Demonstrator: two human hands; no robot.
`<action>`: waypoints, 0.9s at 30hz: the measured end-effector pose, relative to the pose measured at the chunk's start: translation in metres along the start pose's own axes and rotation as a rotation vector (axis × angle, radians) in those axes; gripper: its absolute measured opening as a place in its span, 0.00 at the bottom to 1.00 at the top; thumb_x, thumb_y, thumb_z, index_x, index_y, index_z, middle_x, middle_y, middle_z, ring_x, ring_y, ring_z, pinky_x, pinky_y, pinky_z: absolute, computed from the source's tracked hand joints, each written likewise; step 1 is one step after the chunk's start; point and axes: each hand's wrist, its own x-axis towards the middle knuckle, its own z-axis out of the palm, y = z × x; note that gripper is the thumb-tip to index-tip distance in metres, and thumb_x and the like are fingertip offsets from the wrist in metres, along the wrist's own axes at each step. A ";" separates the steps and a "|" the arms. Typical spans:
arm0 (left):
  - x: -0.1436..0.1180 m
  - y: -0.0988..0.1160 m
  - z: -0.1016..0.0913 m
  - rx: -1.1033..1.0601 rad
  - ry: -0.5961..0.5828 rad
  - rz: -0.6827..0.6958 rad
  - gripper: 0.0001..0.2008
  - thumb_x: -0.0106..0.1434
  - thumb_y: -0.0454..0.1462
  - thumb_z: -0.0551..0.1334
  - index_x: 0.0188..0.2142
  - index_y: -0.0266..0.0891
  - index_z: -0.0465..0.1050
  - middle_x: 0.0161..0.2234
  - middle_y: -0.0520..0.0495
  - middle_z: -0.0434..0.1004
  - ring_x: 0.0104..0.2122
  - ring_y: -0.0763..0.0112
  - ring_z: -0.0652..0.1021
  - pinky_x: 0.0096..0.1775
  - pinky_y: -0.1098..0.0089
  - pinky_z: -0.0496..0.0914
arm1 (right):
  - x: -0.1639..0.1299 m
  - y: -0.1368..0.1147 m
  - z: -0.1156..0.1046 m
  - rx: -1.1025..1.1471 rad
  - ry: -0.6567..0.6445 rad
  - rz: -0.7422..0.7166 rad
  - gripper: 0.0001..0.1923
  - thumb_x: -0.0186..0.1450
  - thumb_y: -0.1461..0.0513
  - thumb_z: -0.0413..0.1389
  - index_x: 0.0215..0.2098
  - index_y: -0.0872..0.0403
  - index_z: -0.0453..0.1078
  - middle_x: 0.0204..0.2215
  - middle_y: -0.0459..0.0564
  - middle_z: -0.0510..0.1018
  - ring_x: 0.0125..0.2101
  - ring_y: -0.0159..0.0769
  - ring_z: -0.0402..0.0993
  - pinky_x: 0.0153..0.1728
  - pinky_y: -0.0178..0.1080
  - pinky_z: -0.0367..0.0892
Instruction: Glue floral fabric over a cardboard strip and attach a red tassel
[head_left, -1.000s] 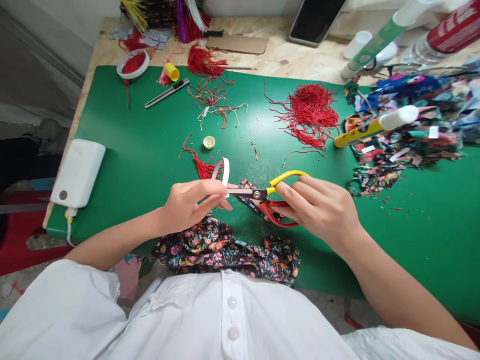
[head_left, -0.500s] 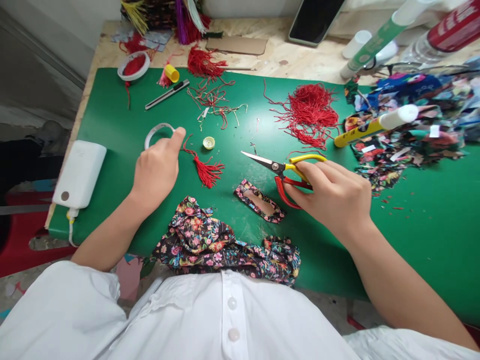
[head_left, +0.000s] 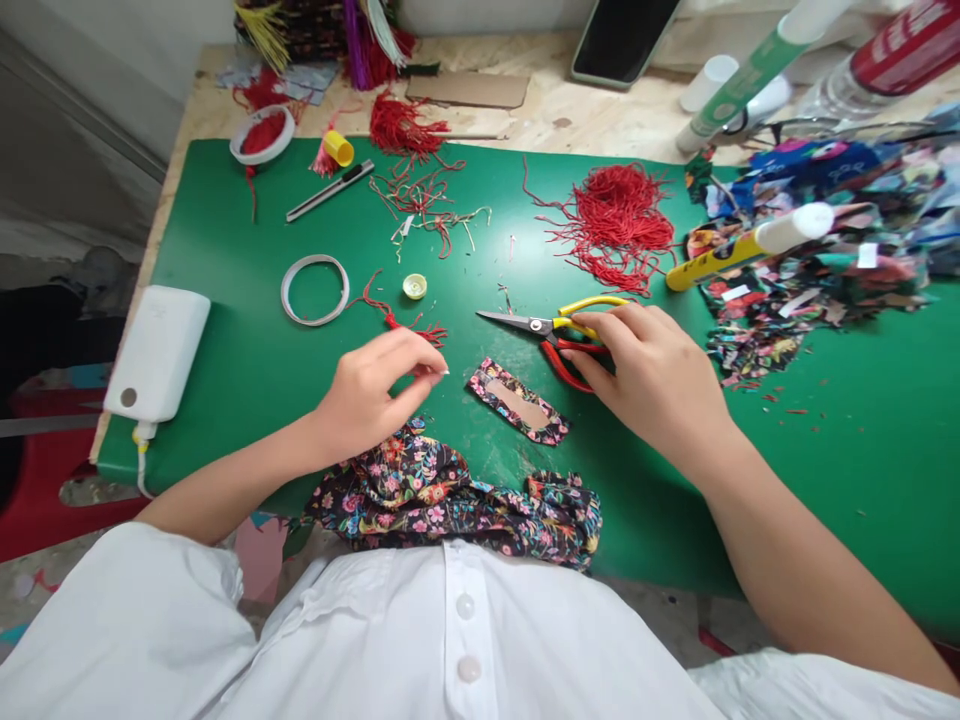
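Note:
My right hand (head_left: 649, 370) holds a pair of scissors (head_left: 537, 325) with yellow and red handles, the blades pointing left and closed together. My left hand (head_left: 382, 395) is pinched, thumb against forefinger; a tiny white bit shows at the fingertips, too small to name. Just beyond it lies a small red tassel (head_left: 427, 333), partly hidden by the fingers. Between my hands a narrow floral fabric piece (head_left: 519, 402) with a bare tan middle lies flat. Crumpled dark floral cloth (head_left: 427, 500) rests at the table's near edge, below my left hand.
A white tape ring (head_left: 286, 290) and white power bank (head_left: 159, 352) lie left. Farther back are a utility knife (head_left: 330, 190), cut threads and a red thread pile (head_left: 622, 225). At right, a yellow glue tube (head_left: 716, 262) leans on fabric scraps (head_left: 795, 300).
My left hand has moved right and nearer, from the tape ring to beside the floral piece, uncovering the ring. My right hand has shifted slightly left with the scissors, whose blades have closed.

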 end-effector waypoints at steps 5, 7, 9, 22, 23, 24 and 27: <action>-0.007 0.010 0.009 -0.507 -0.203 -0.270 0.03 0.62 0.31 0.62 0.37 0.38 0.72 0.33 0.49 0.77 0.31 0.75 0.77 0.35 0.74 0.74 | 0.003 -0.014 -0.003 0.010 0.061 0.004 0.12 0.68 0.61 0.53 0.49 0.56 0.68 0.42 0.61 0.76 0.40 0.49 0.70 0.39 0.48 0.66; -0.008 0.013 0.011 -0.684 -0.268 -0.350 0.07 0.61 0.31 0.63 0.40 0.37 0.72 0.36 0.47 0.78 0.31 0.75 0.77 0.35 0.75 0.75 | 0.003 -0.029 -0.006 0.116 0.130 -0.062 0.11 0.68 0.63 0.54 0.49 0.53 0.68 0.41 0.58 0.77 0.40 0.46 0.72 0.40 0.46 0.66; -0.009 0.015 0.012 -0.786 -0.320 -0.390 0.10 0.60 0.30 0.63 0.42 0.37 0.72 0.38 0.46 0.78 0.32 0.76 0.77 0.35 0.75 0.75 | 0.001 -0.046 -0.008 0.312 0.170 -0.148 0.08 0.68 0.64 0.55 0.46 0.52 0.67 0.36 0.53 0.78 0.37 0.42 0.73 0.40 0.44 0.67; -0.012 0.020 0.015 -0.579 -0.490 -0.300 0.15 0.61 0.31 0.62 0.49 0.35 0.73 0.36 0.47 0.73 0.32 0.75 0.74 0.32 0.75 0.71 | -0.010 -0.077 0.003 0.637 0.163 -0.080 0.06 0.65 0.68 0.59 0.34 0.54 0.67 0.28 0.49 0.76 0.29 0.36 0.70 0.33 0.40 0.67; -0.011 0.021 0.014 -0.550 -0.499 -0.283 0.15 0.62 0.31 0.62 0.49 0.35 0.73 0.37 0.47 0.73 0.32 0.75 0.74 0.32 0.75 0.71 | -0.010 -0.077 0.004 0.634 0.160 -0.084 0.06 0.65 0.69 0.59 0.34 0.54 0.67 0.28 0.49 0.76 0.29 0.36 0.70 0.32 0.39 0.67; -0.011 0.021 0.013 -0.529 -0.505 -0.266 0.14 0.62 0.31 0.61 0.49 0.34 0.73 0.37 0.46 0.74 0.32 0.75 0.74 0.32 0.75 0.71 | -0.010 -0.077 0.004 0.629 0.154 -0.095 0.06 0.65 0.69 0.58 0.34 0.54 0.66 0.27 0.49 0.76 0.29 0.36 0.69 0.32 0.39 0.67; -0.011 0.020 0.012 -0.487 -0.478 -0.202 0.13 0.64 0.32 0.60 0.49 0.34 0.72 0.41 0.44 0.75 0.33 0.76 0.75 0.33 0.75 0.72 | -0.009 -0.076 0.003 0.601 0.144 -0.146 0.06 0.65 0.70 0.58 0.36 0.54 0.66 0.28 0.50 0.76 0.30 0.36 0.68 0.33 0.40 0.66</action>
